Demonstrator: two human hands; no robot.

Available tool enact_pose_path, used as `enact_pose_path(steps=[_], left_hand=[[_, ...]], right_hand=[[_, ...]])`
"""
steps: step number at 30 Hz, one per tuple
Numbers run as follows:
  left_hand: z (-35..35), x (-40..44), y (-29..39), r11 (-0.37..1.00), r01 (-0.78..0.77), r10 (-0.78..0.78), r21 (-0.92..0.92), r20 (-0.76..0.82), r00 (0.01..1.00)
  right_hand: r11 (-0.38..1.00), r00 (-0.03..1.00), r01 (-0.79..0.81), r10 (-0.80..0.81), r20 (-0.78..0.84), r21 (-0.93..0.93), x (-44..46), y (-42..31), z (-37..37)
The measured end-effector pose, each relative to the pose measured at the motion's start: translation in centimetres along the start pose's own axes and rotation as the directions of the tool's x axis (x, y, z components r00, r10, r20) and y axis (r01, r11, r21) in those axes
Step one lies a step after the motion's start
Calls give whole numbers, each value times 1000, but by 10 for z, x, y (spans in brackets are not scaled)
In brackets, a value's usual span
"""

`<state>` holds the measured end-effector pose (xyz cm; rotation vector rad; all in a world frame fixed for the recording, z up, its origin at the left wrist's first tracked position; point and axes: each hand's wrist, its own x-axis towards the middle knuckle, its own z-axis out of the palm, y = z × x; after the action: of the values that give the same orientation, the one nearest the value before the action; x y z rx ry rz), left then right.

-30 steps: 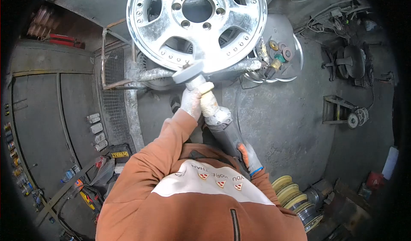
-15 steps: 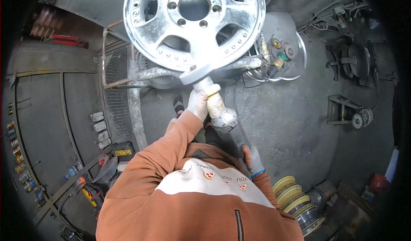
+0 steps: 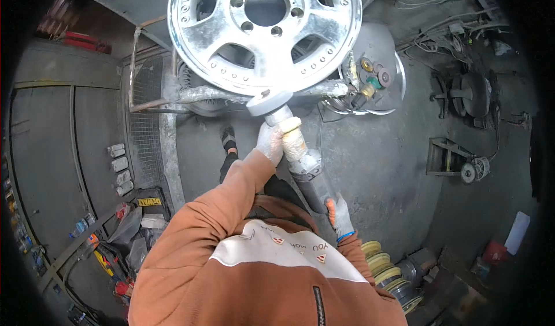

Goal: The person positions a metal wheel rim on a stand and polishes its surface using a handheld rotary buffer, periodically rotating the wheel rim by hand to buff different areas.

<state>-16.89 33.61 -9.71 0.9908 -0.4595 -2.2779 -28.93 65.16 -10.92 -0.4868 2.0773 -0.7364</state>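
A shiny alloy wheel rim (image 3: 266, 54) lies face up on a metal stand. Against its near edge is the pale round disc (image 3: 269, 102) of an angle grinder (image 3: 315, 182), whose neck is wrapped in stained, light-coloured material. My left hand (image 3: 270, 142), in a whitish glove, is closed around the grinder's front end just below the disc. Farther back, my right hand (image 3: 340, 214), in a grey and orange glove, grips the rear of the body. Part of its fingers is hidden behind the tool.
Right of the rim, a round metal surface (image 3: 376, 42) carries small discs and another tool (image 3: 364, 94). A metal frame (image 3: 147, 106) stands at left. Yellowish wheels (image 3: 381, 263) are stacked at lower right. A bench grinder (image 3: 475, 170) is at far right, and a DeWALT case (image 3: 151, 201) lies at left.
The view has shifted slightly, showing more of the grinder's body and my right hand. Both hands keep their hold, and the disc stays at the rim's near edge.
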Motion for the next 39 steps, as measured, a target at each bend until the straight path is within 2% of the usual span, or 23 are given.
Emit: enact_pose_path(steps=[3,4,6,8,10,12,13,15,16,18,22,24,26,28,29,30,32,33,34,36,37,38,39], left_hand=[[-28,-3,20,998,-55,55,-3,-19,998],[-40,-4,26,992,-129,129,-8,22,991],[-51,-4,48,992,-125,125,5,14,992],[-68,0,59,982,-185,186,27,-7,983],[-62,-9,81,993,-103,105,56,-32,994],[-68,-9,82,996,-78,79,44,-19,997],[-68,-7,83,998,-60,60,28,-2,998],[-59,-4,74,999,-49,49,6,4,999],[-53,-4,68,999,-43,43,-19,4,999],[-35,-2,55,1000,10,-10,-1,-8,1000],[3,4,26,991,118,-115,-68,48,992],[18,4,17,996,76,-73,-38,82,994],[21,6,8,1000,27,-26,-5,125,992],[23,10,9,995,84,-91,57,141,986],[24,9,12,991,117,-124,62,125,984],[20,9,14,991,118,-125,60,125,984],[6,7,19,999,44,-43,-5,125,991],[-2,6,24,999,41,-38,-19,123,992],[-12,5,31,999,34,-29,-35,121,992],[-30,3,47,992,86,-76,-91,112,991],[-30,-4,63,994,99,-97,-40,63,993],[-41,-6,69,982,111,-79,-152,202,976],[-43,-10,76,982,100,-69,-159,193,979]], right_hand=[[1000,999,13,-14,46,22,0,-20,27],[999,997,9,-11,73,38,2,-29,36],[999,996,39,-36,80,-38,8,-39,51],[995,976,43,-61,208,90,12,-57,65],[986,982,93,-113,149,137,12,-58,77],[980,972,-21,-27,235,199,11,-60,78],[979,973,-22,-26,231,202,10,-62,76],[987,978,131,-144,152,94,0,-68,65],[987,979,130,-142,146,92,-7,-73,56],[997,988,-13,1,157,79,-23,-82,34],[996,995,-93,93,35,0,-52,-85,2],[981,987,-161,163,-11,111,-64,-91,-10],[914,953,-299,298,48,274,-74,-74,-16],[984,982,-178,178,-67,9,-86,-88,-16],[972,974,-208,197,-108,-107,-89,-90,-12],[972,974,-210,199,-109,-109,-91,-96,-9],[917,943,-332,323,74,223,-98,-113,0],[945,946,-323,323,8,41,-99,-117,5],[946,947,-322,321,9,41,-98,-130,9],[960,964,-257,262,38,-107,-96,-155,16],[992,992,-118,119,39,-36,-94,-145,25],[992,992,-122,123,34,-27,-95,-140,23],[992,991,-102,108,76,-78,-93,-160,19]])
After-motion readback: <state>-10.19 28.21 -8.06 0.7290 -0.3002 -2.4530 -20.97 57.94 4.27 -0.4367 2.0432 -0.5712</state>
